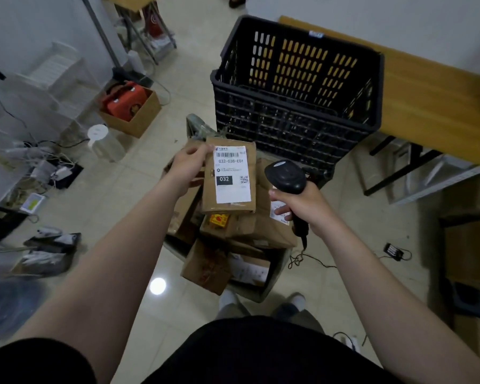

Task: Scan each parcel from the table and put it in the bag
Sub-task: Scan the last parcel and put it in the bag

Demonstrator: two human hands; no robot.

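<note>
A flat brown cardboard parcel [233,173] with a white printed label is held by the left hand [189,166], whose fingers are curled round its upper left corner. The parcel is kept in the air, label upward, above a heap of brown cardboard boxes [250,231] piled in a grey container [272,284] on the floor. A black handheld barcode scanner [287,176] is gripped by its handle in the right hand [305,205], the fingers wrapped closed round it and its head just beside the parcel's right edge. A black slotted plastic basket [297,87] is seen beyond, beside a wooden surface [432,98].
</note>
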